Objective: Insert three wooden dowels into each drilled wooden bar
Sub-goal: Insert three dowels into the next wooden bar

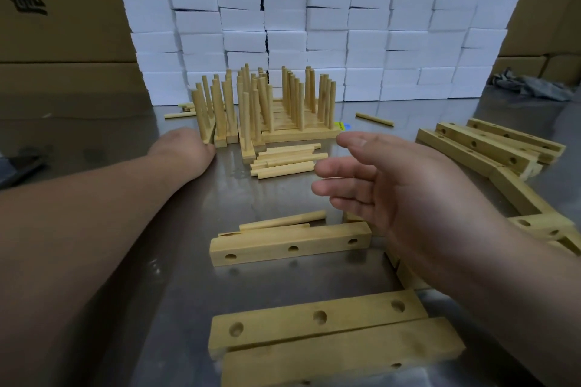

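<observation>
Your right hand (386, 179) hovers, fingers extended, holding nothing; your left hand (185, 148) sits at the doweled bars (267, 122), finger state indeterminate; loose dowels (286, 160) lie between.

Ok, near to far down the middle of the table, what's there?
Nearest, two pale drilled wooden bars side by side, single three-hole wooden bar, pile of loose wooden dowels, bars with upright dowels, wall of white foam blocks.
</observation>
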A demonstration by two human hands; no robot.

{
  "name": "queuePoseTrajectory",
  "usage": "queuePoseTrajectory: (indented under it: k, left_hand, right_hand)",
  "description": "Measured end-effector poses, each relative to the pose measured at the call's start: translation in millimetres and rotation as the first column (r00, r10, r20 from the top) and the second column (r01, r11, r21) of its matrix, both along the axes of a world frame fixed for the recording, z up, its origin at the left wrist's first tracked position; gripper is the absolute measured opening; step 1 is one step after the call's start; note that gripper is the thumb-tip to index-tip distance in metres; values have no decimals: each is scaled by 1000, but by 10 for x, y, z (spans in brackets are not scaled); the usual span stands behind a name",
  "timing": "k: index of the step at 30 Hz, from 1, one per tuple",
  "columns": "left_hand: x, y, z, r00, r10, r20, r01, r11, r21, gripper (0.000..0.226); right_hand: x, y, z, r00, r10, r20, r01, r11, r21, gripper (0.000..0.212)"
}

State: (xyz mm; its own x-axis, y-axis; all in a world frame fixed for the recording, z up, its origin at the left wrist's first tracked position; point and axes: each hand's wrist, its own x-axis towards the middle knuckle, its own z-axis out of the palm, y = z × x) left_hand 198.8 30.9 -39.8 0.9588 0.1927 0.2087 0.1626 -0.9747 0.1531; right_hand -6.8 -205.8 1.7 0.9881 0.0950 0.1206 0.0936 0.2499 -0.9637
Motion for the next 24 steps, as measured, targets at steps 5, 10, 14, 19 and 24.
queuePoseTrajectory:
  k: [5,10,14,19,24]
  left_hand:
    - [53,-3,-7,999,-44,-5,45,998,47,43]
    - [82,-6,-24,997,-72,27,70,995,64,51]
    - [100,7,-29,998,-66,24,65,997,39,53]
    - [109,13,-29,996,-83,-22,82,996,-42,52]
    - [101,15,-20,997,-75,-30,73,995,-69,52]
  right_hand:
    - [-13,20,6,1000,-7,-11,7,1000,-30,12]
    - [-42,40,19,999,-42,3,42,993,-113,10]
    - [-89,44,7,986,-63,154,135,845,-518,18]
    - [-129,60,-16,961,49,273,209,519,-829,29]
    - [-102,58,-37,950,114,291,229,380,-896,45]
